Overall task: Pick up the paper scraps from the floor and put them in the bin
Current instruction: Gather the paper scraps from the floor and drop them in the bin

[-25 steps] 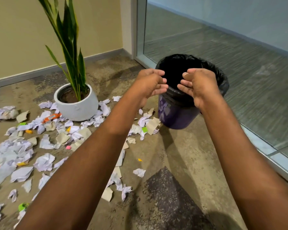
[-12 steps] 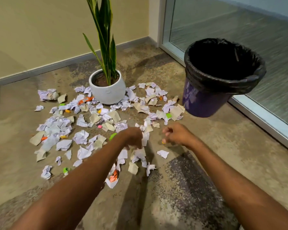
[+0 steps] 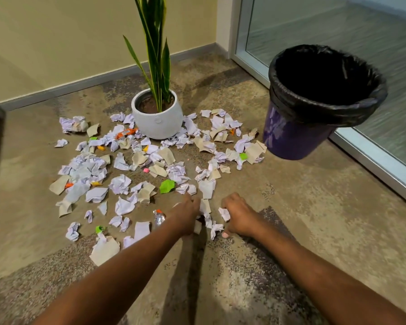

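The paper scraps [image 3: 136,174] lie spread over the floor [image 3: 314,219] across the middle and left of the frame, thickest around the white plant pot [image 3: 157,123] at upper centre and thinning toward the bin [image 3: 288,141] at upper right. The bin stands open, lined with a black bag, well apart from the hands.

Both hands are down at the near edge of the litter, in the lower middle of the frame. The right hand [image 3: 240,218] has its fingers curled, and a white scrap [image 3: 224,213] sits pinched at their tips. The left hand [image 3: 185,215] shows only its back, fingers bent down onto the pieces under it. Whether it has anything in its grasp cannot be told.

These pieces look very light, soft and already crumpled, so they should squash without harm and need almost no force. The likely trouble is looseness: single bits can slip out between the fingers or flutter off on the way to the bin. The puffed, balled ones offer folds to pinch. The flat beige pieces lie close to the floor and probably want a fingertip under an edge. Raking several together between the two palms and cupping them from both sides seems the surer hold.
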`<control>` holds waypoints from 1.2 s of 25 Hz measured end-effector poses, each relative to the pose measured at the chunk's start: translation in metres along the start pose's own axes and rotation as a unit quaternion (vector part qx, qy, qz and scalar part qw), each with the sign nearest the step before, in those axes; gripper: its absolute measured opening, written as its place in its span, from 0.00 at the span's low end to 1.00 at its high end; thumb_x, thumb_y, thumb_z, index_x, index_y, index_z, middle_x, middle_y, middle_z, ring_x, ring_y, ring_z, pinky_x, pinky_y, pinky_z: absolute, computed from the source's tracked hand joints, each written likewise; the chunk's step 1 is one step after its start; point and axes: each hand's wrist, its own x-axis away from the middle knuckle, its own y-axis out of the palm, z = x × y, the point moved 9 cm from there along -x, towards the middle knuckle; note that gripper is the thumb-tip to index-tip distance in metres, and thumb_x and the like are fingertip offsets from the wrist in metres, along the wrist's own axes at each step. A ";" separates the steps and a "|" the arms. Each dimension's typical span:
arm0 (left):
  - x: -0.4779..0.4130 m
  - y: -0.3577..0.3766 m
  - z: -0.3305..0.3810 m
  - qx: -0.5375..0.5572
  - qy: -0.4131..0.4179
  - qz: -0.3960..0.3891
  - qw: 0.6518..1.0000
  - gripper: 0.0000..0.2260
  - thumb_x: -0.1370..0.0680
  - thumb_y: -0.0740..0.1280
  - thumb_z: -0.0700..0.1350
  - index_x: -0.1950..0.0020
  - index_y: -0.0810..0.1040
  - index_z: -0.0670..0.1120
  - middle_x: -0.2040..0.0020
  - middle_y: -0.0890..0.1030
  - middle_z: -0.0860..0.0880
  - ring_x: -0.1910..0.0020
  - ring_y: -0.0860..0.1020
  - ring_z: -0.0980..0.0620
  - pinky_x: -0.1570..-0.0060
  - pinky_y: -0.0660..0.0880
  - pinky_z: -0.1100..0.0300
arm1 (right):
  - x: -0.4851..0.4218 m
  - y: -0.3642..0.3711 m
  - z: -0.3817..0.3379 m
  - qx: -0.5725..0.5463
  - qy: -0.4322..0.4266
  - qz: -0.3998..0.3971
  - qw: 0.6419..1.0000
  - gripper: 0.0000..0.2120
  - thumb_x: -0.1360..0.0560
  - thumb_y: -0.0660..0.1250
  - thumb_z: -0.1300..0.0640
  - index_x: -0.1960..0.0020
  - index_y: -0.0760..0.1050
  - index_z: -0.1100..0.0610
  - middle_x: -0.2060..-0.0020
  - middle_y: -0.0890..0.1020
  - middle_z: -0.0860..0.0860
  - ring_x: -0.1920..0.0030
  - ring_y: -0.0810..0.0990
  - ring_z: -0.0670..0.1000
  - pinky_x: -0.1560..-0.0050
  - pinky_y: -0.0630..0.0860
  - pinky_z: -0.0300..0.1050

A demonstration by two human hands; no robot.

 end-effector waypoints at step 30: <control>-0.002 -0.013 0.003 0.301 0.008 0.150 0.942 0.17 0.27 0.76 0.40 0.38 0.82 0.43 0.47 0.74 0.49 0.44 0.74 0.47 0.55 0.65 0.64 | -0.023 0.011 -0.030 -0.088 0.003 0.097 0.991 0.30 0.31 0.81 0.58 0.32 0.73 0.55 0.38 0.71 0.52 0.40 0.77 0.56 0.42 0.81 0.55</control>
